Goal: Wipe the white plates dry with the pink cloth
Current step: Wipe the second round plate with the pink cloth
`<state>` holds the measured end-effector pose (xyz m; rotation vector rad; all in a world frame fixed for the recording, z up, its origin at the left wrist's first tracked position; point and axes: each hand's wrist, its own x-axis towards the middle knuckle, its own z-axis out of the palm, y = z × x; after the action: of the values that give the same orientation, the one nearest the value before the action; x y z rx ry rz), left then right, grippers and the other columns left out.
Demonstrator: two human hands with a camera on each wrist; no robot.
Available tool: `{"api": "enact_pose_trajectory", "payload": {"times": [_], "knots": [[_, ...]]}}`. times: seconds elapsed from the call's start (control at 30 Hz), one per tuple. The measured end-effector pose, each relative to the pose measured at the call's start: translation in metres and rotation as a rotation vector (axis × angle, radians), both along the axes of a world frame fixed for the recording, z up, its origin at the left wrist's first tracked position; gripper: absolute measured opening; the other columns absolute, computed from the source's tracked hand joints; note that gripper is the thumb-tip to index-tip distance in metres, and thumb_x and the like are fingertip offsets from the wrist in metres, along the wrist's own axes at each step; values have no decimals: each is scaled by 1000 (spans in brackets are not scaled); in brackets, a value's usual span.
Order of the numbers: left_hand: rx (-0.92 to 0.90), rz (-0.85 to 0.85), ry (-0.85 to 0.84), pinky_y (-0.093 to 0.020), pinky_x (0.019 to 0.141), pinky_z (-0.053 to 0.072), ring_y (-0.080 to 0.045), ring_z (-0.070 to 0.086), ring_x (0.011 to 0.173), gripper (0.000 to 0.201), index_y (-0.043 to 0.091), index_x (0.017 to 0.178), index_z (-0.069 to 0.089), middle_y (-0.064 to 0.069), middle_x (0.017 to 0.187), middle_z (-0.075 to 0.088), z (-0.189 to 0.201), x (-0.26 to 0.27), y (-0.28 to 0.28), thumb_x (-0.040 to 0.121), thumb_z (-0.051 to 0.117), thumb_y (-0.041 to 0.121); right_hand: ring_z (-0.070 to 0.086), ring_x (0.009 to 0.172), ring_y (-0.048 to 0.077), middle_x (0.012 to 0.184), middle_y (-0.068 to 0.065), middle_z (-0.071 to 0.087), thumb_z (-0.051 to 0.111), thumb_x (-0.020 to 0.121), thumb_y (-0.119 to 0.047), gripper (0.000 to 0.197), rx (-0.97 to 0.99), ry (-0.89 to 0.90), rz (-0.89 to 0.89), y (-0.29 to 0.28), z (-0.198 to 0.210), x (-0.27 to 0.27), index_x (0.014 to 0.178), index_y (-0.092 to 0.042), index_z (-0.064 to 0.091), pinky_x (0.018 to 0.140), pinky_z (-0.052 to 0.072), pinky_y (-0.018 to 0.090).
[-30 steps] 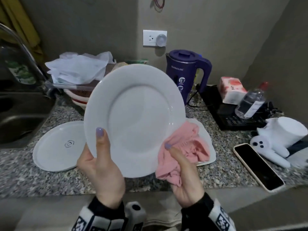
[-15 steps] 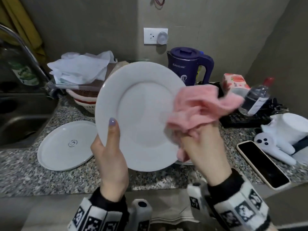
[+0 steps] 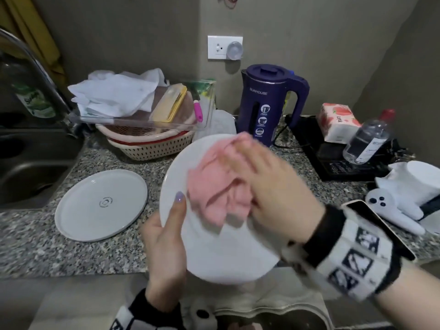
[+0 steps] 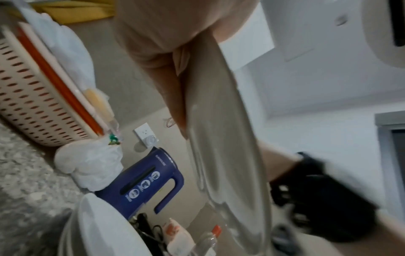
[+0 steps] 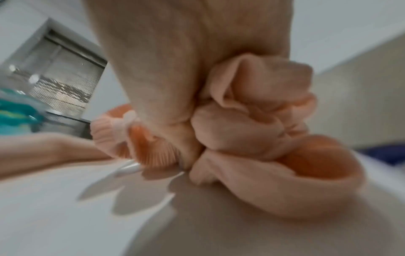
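My left hand (image 3: pixel 166 244) grips a white plate (image 3: pixel 221 253) by its left rim above the counter edge, thumb on the face and fingers (image 4: pixel 173 97) behind it. The pink cloth (image 3: pixel 214 194) lies bunched on the plate's upper face. My right hand (image 3: pixel 266 186) lies over it, blurred, pressing it onto the plate, and the cloth (image 5: pixel 258 131) is gathered in that hand. A second white plate (image 3: pixel 101 206) lies upside down on the counter to the left. The left wrist view shows a third plate (image 4: pixel 103 225) low beside the kettle.
A sink (image 3: pixel 28 167) with a tap is at the left. Behind stand a slotted basket (image 3: pixel 152 146) under a clear tray and a purple kettle (image 3: pixel 264 103). At the right are a black cooktop (image 3: pixel 338 165), a tissue pack (image 3: pixel 338 120), a bottle (image 3: pixel 366 139) and a white toy (image 3: pixel 392 210).
The plate came down and tilted flatter, facing up. My right hand carried the cloth from the plate's right rim onto its face and now presses it there.
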<state>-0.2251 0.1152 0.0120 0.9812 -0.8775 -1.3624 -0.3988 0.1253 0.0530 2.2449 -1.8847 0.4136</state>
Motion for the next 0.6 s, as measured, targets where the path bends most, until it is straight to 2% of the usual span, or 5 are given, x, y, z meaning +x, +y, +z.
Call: {"api": "enact_pose_trajectory", "payload": {"times": [0.1,0.23,0.33,0.47,0.6], "knots": [[16,-11,114,-27,64,59,-14,73,76,30,20,77,79,-1,86,77,7,-1,-2,95,55,16,45,115,38,137,11,41,71,75,-28,76,59,-113,-219,-17,14,-44,143,-23,36,92,45,48],[0,54,153,-23,65,58,-6,73,76,40,36,73,79,10,83,77,9,0,-1,96,53,16,70,93,27,105,14,71,85,63,-19,51,277,-1428,-193,5,-3,-52,111,-12,67,72,56,32],[-28,114,193,-22,67,58,-3,72,77,46,43,72,77,16,82,76,11,-4,2,95,51,14,73,77,21,91,19,73,80,50,-11,33,169,-1945,-260,25,-27,-25,82,-3,77,58,55,22],[-8,171,244,-17,60,55,-2,72,74,42,41,70,78,16,80,75,8,-9,4,94,53,16,73,83,21,97,17,73,72,63,-7,33,38,-2209,-325,35,-38,-2,94,3,74,64,57,25],[-17,187,291,-19,63,56,-1,72,78,44,46,72,76,18,83,75,9,-13,3,95,51,19,72,85,23,97,15,73,72,71,-15,38,44,-2183,-379,53,-47,21,106,1,68,72,59,33]]}}
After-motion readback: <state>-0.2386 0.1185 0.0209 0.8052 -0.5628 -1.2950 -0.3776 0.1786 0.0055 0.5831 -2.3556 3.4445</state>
